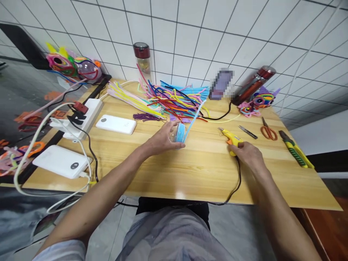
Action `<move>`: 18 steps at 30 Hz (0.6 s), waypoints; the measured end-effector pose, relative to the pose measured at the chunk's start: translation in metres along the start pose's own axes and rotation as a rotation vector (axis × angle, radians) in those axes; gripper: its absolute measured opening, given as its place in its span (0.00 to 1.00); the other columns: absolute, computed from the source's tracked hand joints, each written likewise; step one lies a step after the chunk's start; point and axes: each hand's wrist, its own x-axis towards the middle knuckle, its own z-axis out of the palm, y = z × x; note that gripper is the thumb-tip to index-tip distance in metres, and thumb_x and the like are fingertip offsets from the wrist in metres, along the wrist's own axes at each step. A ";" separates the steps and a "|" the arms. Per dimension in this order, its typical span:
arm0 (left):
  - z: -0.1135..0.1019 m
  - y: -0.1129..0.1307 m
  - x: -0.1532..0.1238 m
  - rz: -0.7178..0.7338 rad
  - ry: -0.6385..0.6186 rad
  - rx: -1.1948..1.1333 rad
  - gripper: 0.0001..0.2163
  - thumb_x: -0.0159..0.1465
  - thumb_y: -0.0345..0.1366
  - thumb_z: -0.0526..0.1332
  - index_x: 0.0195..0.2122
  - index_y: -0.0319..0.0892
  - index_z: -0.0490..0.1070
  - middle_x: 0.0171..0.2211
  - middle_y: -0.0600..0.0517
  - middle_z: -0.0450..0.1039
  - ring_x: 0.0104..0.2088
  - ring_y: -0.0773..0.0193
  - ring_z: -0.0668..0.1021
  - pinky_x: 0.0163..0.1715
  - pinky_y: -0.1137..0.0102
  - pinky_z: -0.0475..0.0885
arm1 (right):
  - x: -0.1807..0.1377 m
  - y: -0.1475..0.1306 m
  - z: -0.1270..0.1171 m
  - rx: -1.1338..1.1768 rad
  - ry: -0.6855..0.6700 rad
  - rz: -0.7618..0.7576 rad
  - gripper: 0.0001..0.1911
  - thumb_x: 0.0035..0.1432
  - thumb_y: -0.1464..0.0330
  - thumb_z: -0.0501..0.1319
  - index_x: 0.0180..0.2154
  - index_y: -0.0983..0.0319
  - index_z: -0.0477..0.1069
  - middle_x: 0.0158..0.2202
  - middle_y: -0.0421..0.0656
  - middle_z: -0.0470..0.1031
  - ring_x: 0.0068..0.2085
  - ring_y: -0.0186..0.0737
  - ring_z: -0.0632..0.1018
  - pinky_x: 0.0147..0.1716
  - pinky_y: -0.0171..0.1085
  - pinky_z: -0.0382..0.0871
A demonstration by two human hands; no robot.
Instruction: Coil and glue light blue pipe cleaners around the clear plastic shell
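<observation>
My left hand (164, 139) is closed around a small clear ball (178, 136) partly wrapped in light blue pipe cleaner (193, 117), whose free end trails up toward the pile. My right hand (248, 155) grips the handle of a yellow glue gun (230, 136) resting on the wooden table (190, 170), nozzle pointing left; its black cord runs off the front edge. A heap of coloured pipe cleaners (168, 98) lies just behind the ball.
Small pliers (248, 132), orange scissors (268, 130) and a yellow utility knife (296, 149) lie at right. Two white power banks (116, 124) (61, 161) and a power strip (84, 117) with cables sit at left. Bottles and pipe-cleaner figures (259, 99) stand along the tiled wall.
</observation>
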 end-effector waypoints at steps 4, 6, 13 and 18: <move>-0.006 -0.011 0.003 0.023 -0.019 -0.031 0.49 0.56 0.52 0.82 0.75 0.48 0.66 0.76 0.36 0.65 0.70 0.35 0.75 0.67 0.42 0.75 | 0.000 0.005 0.001 0.380 0.060 0.078 0.13 0.52 0.55 0.71 0.30 0.54 0.72 0.28 0.44 0.78 0.35 0.53 0.79 0.36 0.45 0.68; -0.008 -0.016 0.005 0.009 -0.026 -0.087 0.50 0.55 0.53 0.82 0.75 0.48 0.65 0.76 0.35 0.65 0.70 0.36 0.76 0.65 0.44 0.78 | -0.010 0.005 0.000 0.793 0.054 0.004 0.17 0.46 0.55 0.73 0.32 0.54 0.71 0.27 0.39 0.75 0.29 0.45 0.74 0.30 0.41 0.65; -0.011 -0.019 0.006 0.340 0.186 0.137 0.48 0.55 0.53 0.84 0.72 0.46 0.66 0.73 0.35 0.69 0.75 0.35 0.72 0.74 0.40 0.70 | -0.058 -0.032 -0.022 1.458 -0.177 -0.348 0.20 0.49 0.56 0.82 0.42 0.54 0.82 0.24 0.35 0.61 0.28 0.38 0.67 0.30 0.41 0.70; -0.018 -0.017 0.006 0.508 0.259 0.335 0.47 0.56 0.51 0.84 0.73 0.46 0.66 0.72 0.35 0.71 0.77 0.36 0.70 0.79 0.38 0.63 | -0.064 -0.062 -0.028 1.445 -0.295 -0.401 0.24 0.48 0.48 0.83 0.39 0.57 0.84 0.26 0.37 0.65 0.28 0.37 0.68 0.28 0.39 0.67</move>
